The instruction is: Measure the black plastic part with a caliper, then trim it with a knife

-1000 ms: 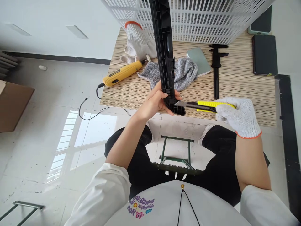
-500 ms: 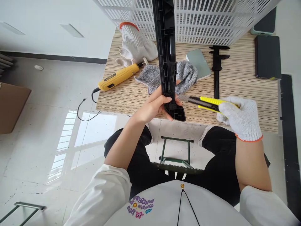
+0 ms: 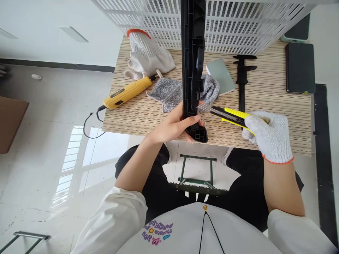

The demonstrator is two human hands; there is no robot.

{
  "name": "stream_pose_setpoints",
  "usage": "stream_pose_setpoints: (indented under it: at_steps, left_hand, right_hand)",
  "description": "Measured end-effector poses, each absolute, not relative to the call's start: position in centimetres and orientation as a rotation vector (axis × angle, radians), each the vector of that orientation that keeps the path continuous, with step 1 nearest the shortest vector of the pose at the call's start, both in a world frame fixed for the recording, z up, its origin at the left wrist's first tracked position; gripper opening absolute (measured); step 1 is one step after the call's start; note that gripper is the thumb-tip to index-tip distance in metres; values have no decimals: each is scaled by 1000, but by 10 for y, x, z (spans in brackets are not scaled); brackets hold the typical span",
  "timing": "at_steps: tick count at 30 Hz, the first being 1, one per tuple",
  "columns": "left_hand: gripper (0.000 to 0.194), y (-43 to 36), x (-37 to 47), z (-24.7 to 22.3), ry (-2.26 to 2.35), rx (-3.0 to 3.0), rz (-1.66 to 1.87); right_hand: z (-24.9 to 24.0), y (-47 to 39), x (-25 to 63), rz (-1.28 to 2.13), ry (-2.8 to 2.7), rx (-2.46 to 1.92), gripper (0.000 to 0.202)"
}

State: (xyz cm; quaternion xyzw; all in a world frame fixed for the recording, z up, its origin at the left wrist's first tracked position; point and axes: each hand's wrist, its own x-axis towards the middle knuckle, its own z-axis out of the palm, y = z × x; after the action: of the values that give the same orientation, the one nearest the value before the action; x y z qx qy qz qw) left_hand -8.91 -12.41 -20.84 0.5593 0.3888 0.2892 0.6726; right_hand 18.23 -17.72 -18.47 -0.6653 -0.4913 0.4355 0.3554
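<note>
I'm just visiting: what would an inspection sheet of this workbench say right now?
Surface: striped wooden table.
Job's things: long black plastic part, upright; yellow utility knife, blade at its edge.
Clutter: grey cloth, spare white glove, yellow power tool, black caliper, dark phone, white slotted crate.
Grippers: bare left hand grips the part; gloved right hand holds the knife.
Cables: black cord off the tool.
Surroundings: glossy tiled floor.
</note>
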Motion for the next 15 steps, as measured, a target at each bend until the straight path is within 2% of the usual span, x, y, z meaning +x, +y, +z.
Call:
stream_pose_setpoints:
  at_steps: [3, 10, 15]
  left_hand:
    - [51, -125, -88, -208, 863, 1282, 671]
    - [72, -132, -92, -214, 818, 1351, 701]
    - [74, -136, -95, -216, 787, 1401, 695]
  right_hand:
    - [-185, -179, 181, 1082, -1212, -1719, 38]
    - [-192, -183, 182, 961, -1232, -1787, 31]
    - [-192, -184, 181, 981, -1257, -1720, 31]
